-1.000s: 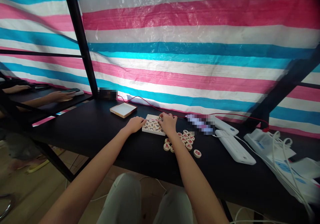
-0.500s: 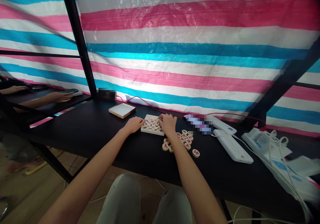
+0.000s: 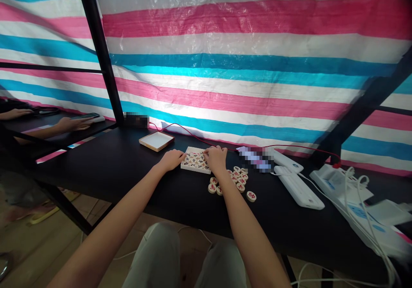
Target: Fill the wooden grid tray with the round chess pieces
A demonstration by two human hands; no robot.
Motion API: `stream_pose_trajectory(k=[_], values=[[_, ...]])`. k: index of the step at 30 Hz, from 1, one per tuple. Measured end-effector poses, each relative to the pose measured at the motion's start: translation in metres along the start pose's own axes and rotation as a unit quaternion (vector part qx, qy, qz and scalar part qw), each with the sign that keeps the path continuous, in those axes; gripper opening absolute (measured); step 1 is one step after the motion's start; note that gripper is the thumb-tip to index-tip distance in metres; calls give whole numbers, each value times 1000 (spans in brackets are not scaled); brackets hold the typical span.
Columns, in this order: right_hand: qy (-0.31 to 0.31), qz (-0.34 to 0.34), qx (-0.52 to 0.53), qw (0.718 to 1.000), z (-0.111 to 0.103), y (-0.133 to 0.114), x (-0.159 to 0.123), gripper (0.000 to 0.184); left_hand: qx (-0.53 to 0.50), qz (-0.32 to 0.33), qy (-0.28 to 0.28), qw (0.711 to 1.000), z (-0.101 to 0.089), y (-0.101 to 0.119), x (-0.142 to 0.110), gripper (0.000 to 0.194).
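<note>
Many round pieces were in our white box on the tabletop; loose pieces remained outside. Our left hand and right hand had bent fingers at its opposite sides; whether they pinched, we could not tell. Since the earlier frame, hands and loose pieces had hardly moved.

Pale grey-green trousers, bare hands.
</note>
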State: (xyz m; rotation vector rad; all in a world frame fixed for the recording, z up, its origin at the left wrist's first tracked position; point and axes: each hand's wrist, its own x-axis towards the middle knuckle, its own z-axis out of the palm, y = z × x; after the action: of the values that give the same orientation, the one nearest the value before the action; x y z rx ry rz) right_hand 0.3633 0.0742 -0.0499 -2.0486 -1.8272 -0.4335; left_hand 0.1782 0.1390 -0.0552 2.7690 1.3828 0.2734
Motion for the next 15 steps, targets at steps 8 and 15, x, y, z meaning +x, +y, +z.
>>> stream_pose_trajectory(k=[8,15], values=[[29,-28,-11,999,-7,-2,-4,27,3,1,1,1000,0,0,0,51],[14,-5,-2,1000,-6,1,-2,31,-1,0,3,1000,1,0,0,51]])
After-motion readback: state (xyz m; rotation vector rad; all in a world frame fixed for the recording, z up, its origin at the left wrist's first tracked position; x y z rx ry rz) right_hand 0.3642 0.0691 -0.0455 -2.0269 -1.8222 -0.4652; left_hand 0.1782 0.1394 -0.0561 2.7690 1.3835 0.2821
